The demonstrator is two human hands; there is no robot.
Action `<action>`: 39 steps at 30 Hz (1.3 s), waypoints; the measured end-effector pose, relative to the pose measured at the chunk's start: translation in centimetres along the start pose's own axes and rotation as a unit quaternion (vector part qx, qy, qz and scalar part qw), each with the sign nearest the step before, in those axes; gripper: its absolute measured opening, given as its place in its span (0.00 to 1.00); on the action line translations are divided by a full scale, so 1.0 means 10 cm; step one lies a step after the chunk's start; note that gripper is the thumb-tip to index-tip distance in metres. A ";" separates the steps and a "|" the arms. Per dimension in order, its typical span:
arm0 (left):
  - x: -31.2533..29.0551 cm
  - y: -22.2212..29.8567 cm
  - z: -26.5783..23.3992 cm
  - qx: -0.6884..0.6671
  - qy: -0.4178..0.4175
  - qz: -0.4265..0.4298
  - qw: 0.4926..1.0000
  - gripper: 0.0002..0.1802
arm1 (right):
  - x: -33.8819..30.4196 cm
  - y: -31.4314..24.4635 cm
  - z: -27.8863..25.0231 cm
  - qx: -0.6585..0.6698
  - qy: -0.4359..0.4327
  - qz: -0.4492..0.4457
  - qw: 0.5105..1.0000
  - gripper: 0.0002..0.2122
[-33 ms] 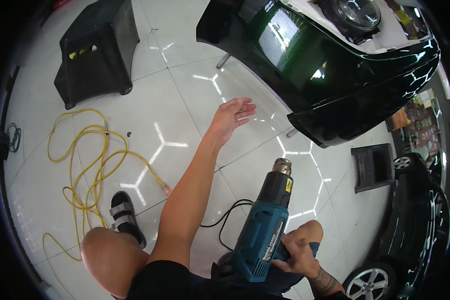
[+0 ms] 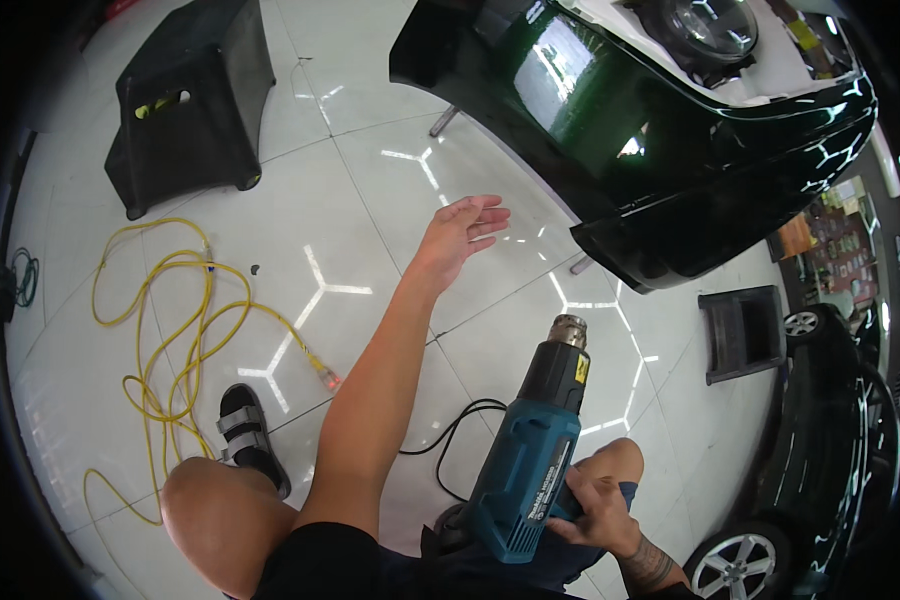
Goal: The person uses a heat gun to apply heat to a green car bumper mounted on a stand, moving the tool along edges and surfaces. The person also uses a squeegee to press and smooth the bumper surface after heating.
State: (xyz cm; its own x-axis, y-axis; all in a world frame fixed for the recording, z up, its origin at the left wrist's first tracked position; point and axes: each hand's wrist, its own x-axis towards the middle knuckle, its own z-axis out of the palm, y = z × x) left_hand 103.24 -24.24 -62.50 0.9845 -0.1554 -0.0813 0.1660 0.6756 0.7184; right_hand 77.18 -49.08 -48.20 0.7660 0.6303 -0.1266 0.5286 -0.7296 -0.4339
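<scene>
My right hand (image 2: 597, 512) is closed round the handle of a teal and black heat gun (image 2: 530, 450), whose metal nozzle points up and away from me. Stretched forward over the floor, my left hand (image 2: 465, 232) holds nothing, its fingers loosely apart and slightly curled. Its fingertips are nearest to the lower edge of a glossy dark green car bumper (image 2: 660, 170), with a visible gap between them. A round headlamp (image 2: 712, 30) sits behind the upper edge of the bumper. The heat gun's black cord (image 2: 450, 440) loops on the floor beneath it.
A yellow extension cord (image 2: 210, 300) lies in loose coils at the left, near my sandalled foot (image 2: 248, 435). Beyond it stands a black plastic step stool (image 2: 195, 110). Another black stool (image 2: 742, 335) is at right, with a dark car (image 2: 820, 430) behind it. Metal legs (image 2: 444, 121) show under the bumper.
</scene>
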 end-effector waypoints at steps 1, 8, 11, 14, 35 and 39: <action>0.00 0.02 0.00 -0.008 -0.003 0.000 1.000 0.23 | -0.02 -0.04 -0.02 -0.011 0.011 0.003 1.000 0.35; 0.11 0.10 0.19 -0.055 -0.057 0.011 0.997 0.24 | 0.21 -0.18 -0.09 0.078 0.041 -0.022 0.996 0.38; 0.15 0.12 0.31 -0.051 -0.063 0.011 0.997 0.24 | 0.25 -0.24 -0.27 0.132 0.035 -0.010 0.991 0.35; 0.17 0.06 0.34 -0.056 -0.066 0.012 0.996 0.24 | -0.01 -0.13 -0.45 0.150 0.032 0.055 0.987 0.30; -3.84 1.99 0.62 0.656 0.217 -0.299 0.658 0.09 | -0.80 1.00 -1.36 0.620 0.304 0.090 0.718 0.27; -3.64 1.31 0.85 0.616 0.192 -0.240 0.726 0.07 | -0.67 1.28 -1.49 0.614 0.428 -0.033 0.662 0.33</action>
State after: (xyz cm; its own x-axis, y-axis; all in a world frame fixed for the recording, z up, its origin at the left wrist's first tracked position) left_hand 69.08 -15.83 -44.23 0.8127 0.2116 -0.5429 0.5508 -0.5830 0.5973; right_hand 84.24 -66.60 -39.62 0.9610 -0.1144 0.2519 0.2766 0.3902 -0.8782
